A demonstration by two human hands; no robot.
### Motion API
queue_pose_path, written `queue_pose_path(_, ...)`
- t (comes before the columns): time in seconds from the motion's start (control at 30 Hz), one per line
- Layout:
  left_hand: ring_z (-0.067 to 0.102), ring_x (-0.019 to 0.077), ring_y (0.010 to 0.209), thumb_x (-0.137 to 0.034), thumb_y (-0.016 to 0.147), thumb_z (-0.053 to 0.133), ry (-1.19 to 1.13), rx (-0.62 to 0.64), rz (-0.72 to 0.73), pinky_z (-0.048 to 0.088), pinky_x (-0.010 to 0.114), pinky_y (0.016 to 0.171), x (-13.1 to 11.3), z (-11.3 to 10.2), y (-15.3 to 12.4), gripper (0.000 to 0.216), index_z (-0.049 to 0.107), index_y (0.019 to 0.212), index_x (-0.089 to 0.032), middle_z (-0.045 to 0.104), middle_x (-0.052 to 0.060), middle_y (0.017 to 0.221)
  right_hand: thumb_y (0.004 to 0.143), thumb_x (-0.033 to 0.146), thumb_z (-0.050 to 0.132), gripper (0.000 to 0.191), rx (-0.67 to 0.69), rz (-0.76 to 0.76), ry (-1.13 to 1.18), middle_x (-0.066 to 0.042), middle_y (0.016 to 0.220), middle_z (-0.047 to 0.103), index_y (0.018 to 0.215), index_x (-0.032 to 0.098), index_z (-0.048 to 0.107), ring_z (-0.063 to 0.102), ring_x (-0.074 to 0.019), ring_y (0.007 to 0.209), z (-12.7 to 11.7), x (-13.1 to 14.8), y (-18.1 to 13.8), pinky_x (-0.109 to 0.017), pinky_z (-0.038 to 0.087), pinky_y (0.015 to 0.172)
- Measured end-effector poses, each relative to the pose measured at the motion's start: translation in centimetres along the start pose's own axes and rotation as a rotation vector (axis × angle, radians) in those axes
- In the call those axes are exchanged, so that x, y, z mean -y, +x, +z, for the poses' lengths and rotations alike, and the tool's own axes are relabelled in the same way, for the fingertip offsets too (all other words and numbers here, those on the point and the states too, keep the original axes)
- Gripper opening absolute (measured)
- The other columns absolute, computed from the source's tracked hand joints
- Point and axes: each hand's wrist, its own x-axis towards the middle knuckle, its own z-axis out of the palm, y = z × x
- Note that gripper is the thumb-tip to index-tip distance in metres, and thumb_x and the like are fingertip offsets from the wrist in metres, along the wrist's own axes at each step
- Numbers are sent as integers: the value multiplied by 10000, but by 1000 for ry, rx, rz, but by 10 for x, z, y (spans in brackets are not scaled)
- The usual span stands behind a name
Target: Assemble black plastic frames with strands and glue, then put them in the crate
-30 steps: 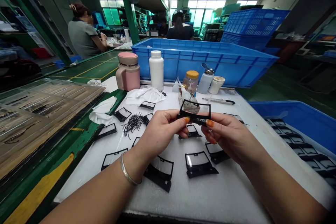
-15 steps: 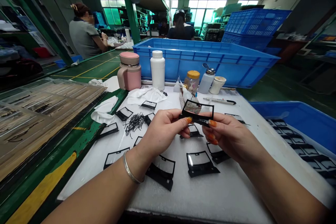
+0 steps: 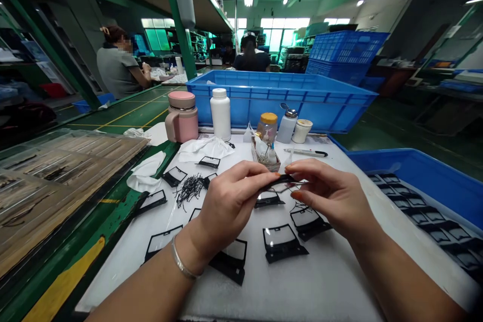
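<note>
In front of me I hold a small black frame [image 3: 284, 179], turned almost edge-on. My left hand [image 3: 234, 204] pinches its left end, thumb and fingers closed. My right hand [image 3: 334, 196] is at the right end, fingers above and thumb below with a gap between them; its exact contact points are partly hidden. Under the hands lie similar black frames with clear windows, such as one frame [image 3: 284, 244] at the centre front and another frame [image 3: 309, 222] beneath my right thumb, where thin black strands show. A pile of short black strands [image 3: 189, 188] lies to the left.
A pink mug [image 3: 181, 118], a white bottle [image 3: 220, 115], a yellow-lidded jar [image 3: 267, 128] and a pump bottle [image 3: 287, 126] line the back. A craft knife [image 3: 306, 153] lies before them. Blue bins [image 3: 302, 113] stand behind and right [image 3: 411, 161]. Co-workers [image 3: 118, 68] sit beyond.
The frame has tipped from facing me to nearly edge-on. My right fingers have spread further apart around its right end. The camera view has shifted slightly upward.
</note>
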Motion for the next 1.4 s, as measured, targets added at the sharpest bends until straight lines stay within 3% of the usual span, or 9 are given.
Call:
queue_pose_path(0.2,604,189,1003,21,876,489,146,0,148,553,303,771,-7,-7,2,420,642,1208,-187,653,118,1111,793,40,682,403,-110,-271,-165,-49,1053,644,1100,302,679,616,-212,963,5,9,-5,-305,535,639)
queue_pose_path(0.37,605,189,977,48,848,528,173,2,217,546,320,801,-11,-8,4,405,644,1187,-142,659,127,1072,767,17,697,386,-120,-391,-269,-54,1045,633,1057,270,670,599,-224,990,8,12,-5,-397,519,830)
queue_pose_path(0.47,610,194,986,48,840,545,173,-5,246,538,338,850,-12,-8,4,397,644,1183,-125,666,128,1048,775,12,685,346,-121,-457,-301,-60,1019,637,1025,250,663,590,-234,1000,10,12,-5,-428,502,867)
queue_pose_path(1.4,635,180,933,-42,913,528,139,-40,271,563,347,800,-14,-1,2,249,646,1120,-115,701,121,1002,807,-26,603,285,-44,-505,-277,-69,942,611,989,186,659,588,-198,904,16,15,-7,-369,504,766)
